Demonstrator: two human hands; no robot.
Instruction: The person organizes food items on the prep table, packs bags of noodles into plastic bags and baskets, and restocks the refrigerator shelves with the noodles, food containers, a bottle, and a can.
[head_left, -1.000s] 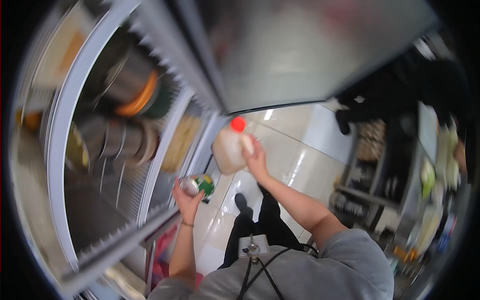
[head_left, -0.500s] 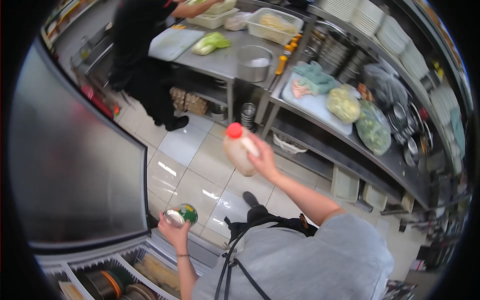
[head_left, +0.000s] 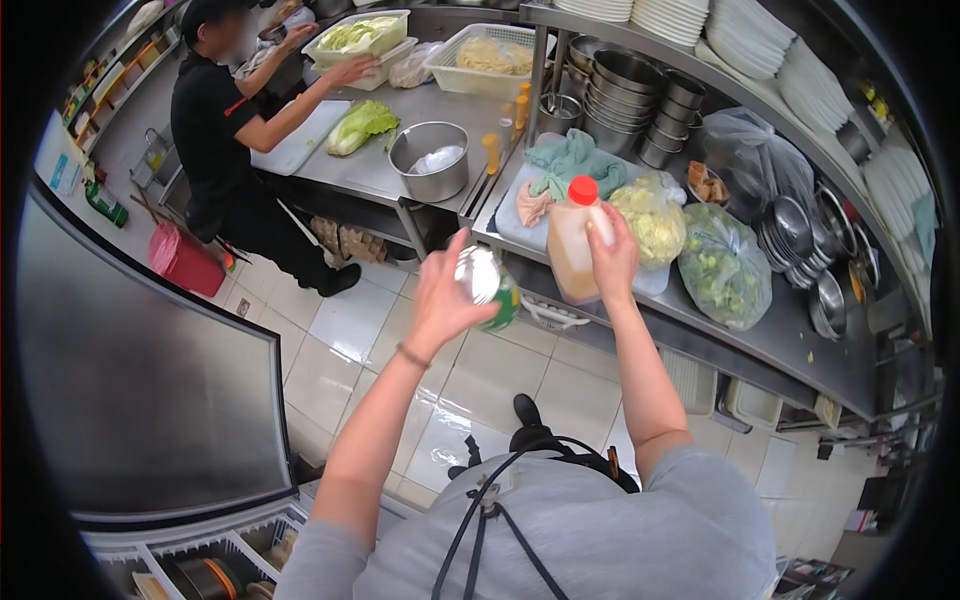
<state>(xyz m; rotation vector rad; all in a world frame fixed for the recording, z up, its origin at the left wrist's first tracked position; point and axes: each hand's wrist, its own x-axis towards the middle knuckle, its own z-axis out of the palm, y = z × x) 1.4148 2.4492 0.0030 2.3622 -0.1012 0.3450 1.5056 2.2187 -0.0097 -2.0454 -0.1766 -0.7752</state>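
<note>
My right hand (head_left: 612,250) grips the handle of a translucent plastic jug (head_left: 572,250) with a red cap and pale brownish contents. The jug is upright, in front of the worktop's near edge. To its left, my left hand (head_left: 440,295) is wrapped around a can (head_left: 503,300) with a green label. The can is tilted, its shiny silver end towards me, and it is slightly blurred. Behind the jug, a teal cloth (head_left: 575,165) and a bag of yellowish cut vegetables (head_left: 650,222) lie on a white board (head_left: 508,222).
A co-worker (head_left: 215,130) in black stands at the left table, hands at a basket of greens (head_left: 362,35). A leafy cabbage (head_left: 360,128) and a steel pot (head_left: 430,165) are there too. An open chest door (head_left: 150,380) stands left. Steel bowls (head_left: 785,235) sit right.
Both hands have risen forward to the worktop, the can from low left and the jug to the right. My view has shifted, and more of the co-worker now shows.
</note>
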